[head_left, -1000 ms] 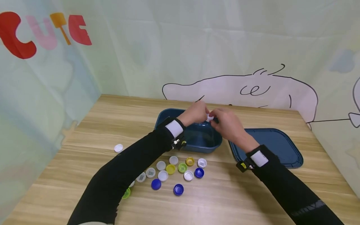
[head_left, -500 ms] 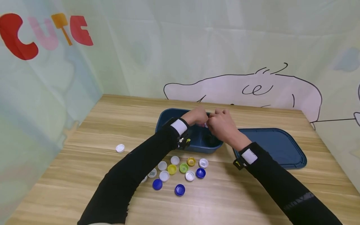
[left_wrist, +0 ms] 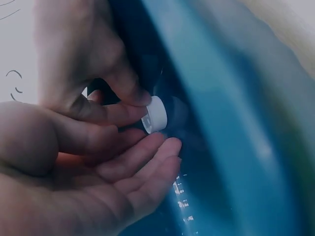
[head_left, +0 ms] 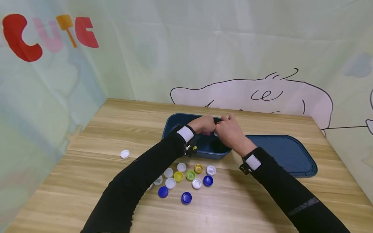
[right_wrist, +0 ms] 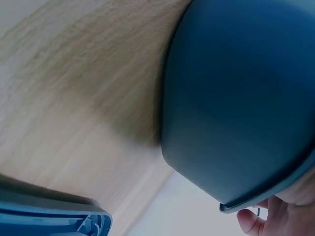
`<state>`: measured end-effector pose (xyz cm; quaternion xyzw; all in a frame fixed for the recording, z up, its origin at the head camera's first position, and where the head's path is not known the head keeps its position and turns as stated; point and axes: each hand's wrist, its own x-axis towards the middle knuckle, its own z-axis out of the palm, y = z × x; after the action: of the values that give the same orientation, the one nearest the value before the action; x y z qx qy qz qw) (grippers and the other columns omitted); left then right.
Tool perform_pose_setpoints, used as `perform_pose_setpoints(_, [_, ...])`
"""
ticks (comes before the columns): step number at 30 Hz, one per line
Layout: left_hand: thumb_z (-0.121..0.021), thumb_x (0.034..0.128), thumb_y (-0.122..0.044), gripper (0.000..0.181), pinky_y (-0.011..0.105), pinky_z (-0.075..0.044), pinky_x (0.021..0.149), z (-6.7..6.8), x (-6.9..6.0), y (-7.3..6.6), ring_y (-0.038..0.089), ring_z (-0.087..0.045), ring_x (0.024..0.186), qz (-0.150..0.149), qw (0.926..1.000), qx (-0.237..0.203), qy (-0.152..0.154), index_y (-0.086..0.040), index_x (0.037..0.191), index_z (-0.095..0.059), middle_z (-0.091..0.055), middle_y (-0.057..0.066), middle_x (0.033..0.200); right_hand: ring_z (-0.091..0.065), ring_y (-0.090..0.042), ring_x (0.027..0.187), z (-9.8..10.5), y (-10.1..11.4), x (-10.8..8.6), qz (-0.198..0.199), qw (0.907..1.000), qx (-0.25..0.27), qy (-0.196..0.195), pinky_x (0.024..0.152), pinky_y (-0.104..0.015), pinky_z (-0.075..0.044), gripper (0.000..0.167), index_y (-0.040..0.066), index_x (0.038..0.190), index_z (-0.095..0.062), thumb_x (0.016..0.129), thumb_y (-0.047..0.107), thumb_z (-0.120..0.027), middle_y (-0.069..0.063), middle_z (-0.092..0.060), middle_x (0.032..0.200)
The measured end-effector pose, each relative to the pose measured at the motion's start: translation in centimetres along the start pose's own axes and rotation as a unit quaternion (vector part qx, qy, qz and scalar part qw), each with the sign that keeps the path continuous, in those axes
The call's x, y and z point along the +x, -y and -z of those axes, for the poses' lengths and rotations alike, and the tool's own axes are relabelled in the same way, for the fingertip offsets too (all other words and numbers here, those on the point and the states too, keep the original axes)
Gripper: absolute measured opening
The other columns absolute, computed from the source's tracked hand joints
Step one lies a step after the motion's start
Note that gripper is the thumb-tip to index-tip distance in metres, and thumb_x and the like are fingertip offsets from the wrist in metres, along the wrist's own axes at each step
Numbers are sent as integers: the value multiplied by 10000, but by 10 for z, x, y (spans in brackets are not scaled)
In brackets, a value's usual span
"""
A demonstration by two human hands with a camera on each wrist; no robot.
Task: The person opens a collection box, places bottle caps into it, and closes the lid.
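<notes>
Both hands meet above the dark blue container (head_left: 211,155). In the left wrist view, the right hand (left_wrist: 86,59) reaches in from above and pinches a small white cap (left_wrist: 157,114) between thumb and finger. The left hand (left_wrist: 74,172) lies below it, palm partly turned up and fingers loosely bent, fingertips close to the cap's lower edge. From the head, only the backs of the left hand (head_left: 204,124) and right hand (head_left: 230,131) show. Fingers (right_wrist: 275,219) appear past the container's rim in the right wrist view; whose they are I cannot tell.
Several white, yellow, green and blue caps (head_left: 190,175) lie in front of the container on the wooden table (head_left: 233,200). A lone white cap (head_left: 124,154) is at the left. The dark blue lid (head_left: 281,155) lies right of the container, and a printed cloth stands behind.
Both hands have lowered slightly toward the container and come closer together. The white cap between them, plainly visible earlier, is now mostly hidden from the head. The head view has shifted slightly.
</notes>
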<state>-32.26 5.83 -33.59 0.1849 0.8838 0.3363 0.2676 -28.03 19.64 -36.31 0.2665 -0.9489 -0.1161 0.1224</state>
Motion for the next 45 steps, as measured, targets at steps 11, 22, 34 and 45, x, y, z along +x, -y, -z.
perform_pose_setpoints(11, [-501, 1027, -53, 233, 310, -484, 651, 5, -8, -1, 171, -491, 626, 31, 9993, 271, 262, -4, 833, -621, -451, 9, 638, -566, -308, 797, 1, -2, -1, -3, 9997, 228, -97, 726, -443, -406, 138, 23, 819, -771, 920, 118, -772, -115, -712, 801])
perform_pose_setpoints(22, [-573, 1048, -208, 290, 224, -284, 548, 27, -35, -11, 105, -337, 536, -805, 9946, 261, 600, -101, 803, -685, -378, -35, 633, -564, -333, 836, 15, -9, -7, -52, 9897, 861, -1146, 767, -482, -414, 145, -13, 885, -770, 911, 129, -781, -140, -715, 833])
perform_pose_setpoints(34, [-567, 1076, -287, 471, 412, -448, 1080, 51, -81, 6, 238, -543, 1326, -931, 9918, 741, 462, -89, 1502, -526, -555, 89, 1487, -548, -295, 820, 39, 1, -22, 95, 9754, 1335, -1754, 700, -409, -475, 162, 0, 892, -779, 913, 160, -789, -131, -726, 878])
perform_pose_setpoints(45, [-576, 1076, -222, 398, 366, -496, 1023, 48, -131, 28, 203, -612, 1242, -1385, 9852, 1014, -10, -52, 1436, -587, -638, 93, 1393, -576, -253, 776, 53, 27, -42, 306, 9736, 1378, -1791, 652, -349, -484, 167, 31, 875, -785, 883, 192, -830, -87, -736, 838])
